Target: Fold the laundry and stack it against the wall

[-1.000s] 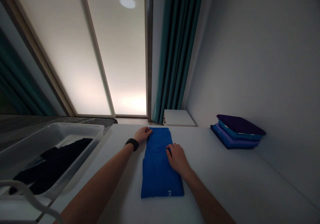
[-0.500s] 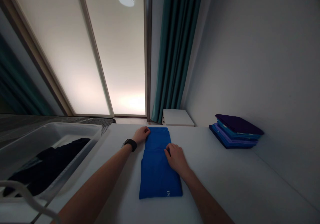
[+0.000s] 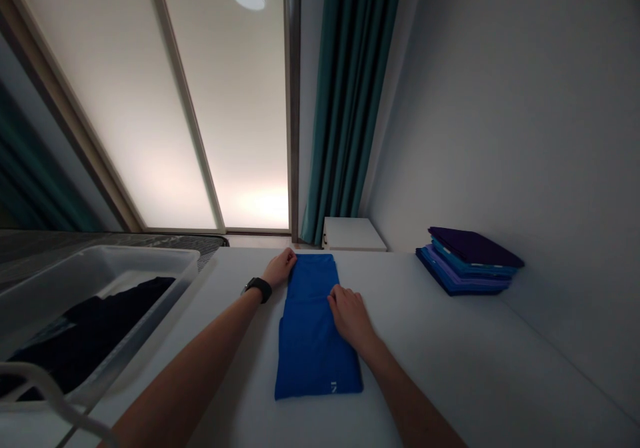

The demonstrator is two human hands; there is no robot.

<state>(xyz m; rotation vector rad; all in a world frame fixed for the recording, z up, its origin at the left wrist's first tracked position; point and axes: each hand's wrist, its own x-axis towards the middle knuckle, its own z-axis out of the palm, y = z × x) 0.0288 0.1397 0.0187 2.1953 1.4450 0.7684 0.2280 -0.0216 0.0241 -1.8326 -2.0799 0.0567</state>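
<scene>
A blue garment [image 3: 316, 348], folded into a long narrow strip, lies flat on the white table. White lettering shows near its front right corner, and a crosswise edge runs over its middle. My left hand [image 3: 281, 266], with a black watch on the wrist, pinches the far left corner. Halfway along the right edge, my right hand [image 3: 351, 315] has its fingers curled and closed on the cloth. What lies beneath those fingertips is hidden.
A stack of folded clothes [image 3: 467, 265] in purple and blues sits at the right by the wall. To the left stands a clear plastic bin [image 3: 193, 265] holding dark clothes [image 3: 100, 321]. A pale curved bar or cable [image 3: 55, 395] crosses the lower left. Beyond the table is a white cabinet [image 3: 353, 233].
The view has shifted slightly, moving everything a little left in the picture. Both hands keep nearly the same places on the blue garment.
</scene>
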